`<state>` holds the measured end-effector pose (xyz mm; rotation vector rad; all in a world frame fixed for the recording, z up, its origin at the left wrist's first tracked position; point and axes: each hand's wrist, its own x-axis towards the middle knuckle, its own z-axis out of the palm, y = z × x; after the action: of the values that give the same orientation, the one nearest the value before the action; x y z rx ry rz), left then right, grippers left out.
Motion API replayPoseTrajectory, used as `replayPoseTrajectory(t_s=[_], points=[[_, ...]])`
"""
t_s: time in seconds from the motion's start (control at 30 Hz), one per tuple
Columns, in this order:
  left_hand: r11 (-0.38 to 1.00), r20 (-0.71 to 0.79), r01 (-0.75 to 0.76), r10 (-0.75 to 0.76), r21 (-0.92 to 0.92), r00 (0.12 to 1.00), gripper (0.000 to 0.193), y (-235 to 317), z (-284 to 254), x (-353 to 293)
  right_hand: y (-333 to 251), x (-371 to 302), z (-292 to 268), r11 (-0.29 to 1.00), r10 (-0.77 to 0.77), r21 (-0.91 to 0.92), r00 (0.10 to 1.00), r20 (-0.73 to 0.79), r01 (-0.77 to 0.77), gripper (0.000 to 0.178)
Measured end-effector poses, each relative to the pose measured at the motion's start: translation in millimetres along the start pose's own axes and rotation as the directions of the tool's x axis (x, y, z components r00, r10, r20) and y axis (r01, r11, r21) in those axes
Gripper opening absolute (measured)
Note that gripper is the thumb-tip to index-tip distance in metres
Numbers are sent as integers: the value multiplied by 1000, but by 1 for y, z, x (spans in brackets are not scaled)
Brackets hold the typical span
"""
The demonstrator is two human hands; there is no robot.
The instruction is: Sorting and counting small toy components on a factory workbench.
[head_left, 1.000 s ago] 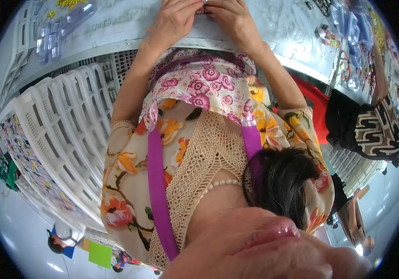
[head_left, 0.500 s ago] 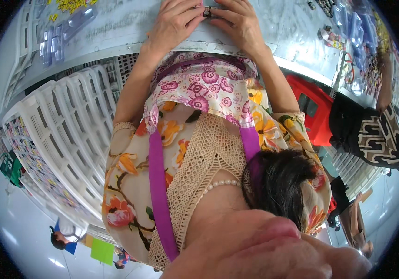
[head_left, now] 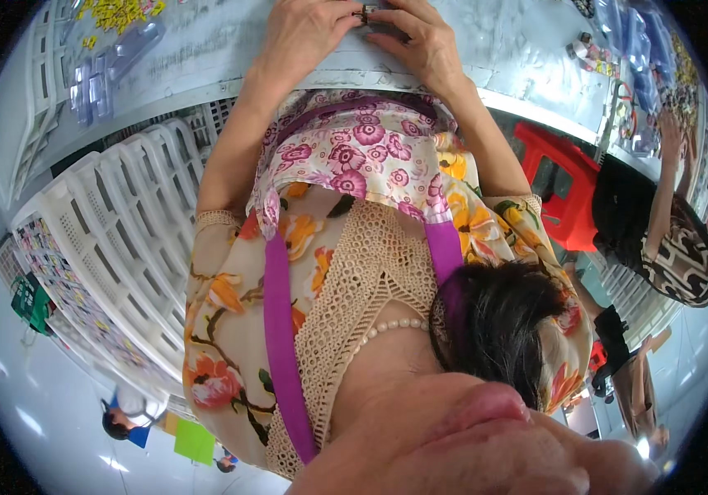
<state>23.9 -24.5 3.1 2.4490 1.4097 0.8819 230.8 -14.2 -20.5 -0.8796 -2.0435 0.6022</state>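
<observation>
At the top edge of the view, my left hand and my right hand meet over the grey worktable. Between their fingertips is a small dark piece, black with a lighter patch, too small to name. The thumb and fingers of my left hand pinch it from the left. My right fingertips grip it from the other side, with the right thumb a little below. Part of my left fingers is cut off by the picture's edge.
Small yellow pieces and clear plastic trays lie on the table's left. More clear packaging and small pieces lie right. White crates stand at left below the table, a red stool at right beside a co-worker's arm.
Both hands have shifted slightly up in the view, still holding the small dark piece, which looks slightly turned. The co-worker at right has moved an arm and leaned.
</observation>
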Motion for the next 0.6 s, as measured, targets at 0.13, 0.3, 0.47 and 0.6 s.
replayPoseTrajectory(t_s=[0.13, 0.3, 0.47, 0.6], points=[[995, 10, 91, -91, -32, 996, 9, 9, -2, 6, 8, -1, -1, 1000, -14, 20, 1000, 15, 14, 22], [996, 66, 31, -37, 89, 997, 20, -5, 1, -5, 15, 4, 5, 990, -124, -72, 987, -102, 117, 16], [998, 24, 45, -46, 55, 999, 11, -5, 12, -4, 20, -12, 5, 999, -46, -27, 998, -46, 45, 17], [995, 58, 98, -100, 32, 993, 12, 3, 2, -2, 10, -10, 1, 1000, -10, 20, 1000, -19, 10, 19]])
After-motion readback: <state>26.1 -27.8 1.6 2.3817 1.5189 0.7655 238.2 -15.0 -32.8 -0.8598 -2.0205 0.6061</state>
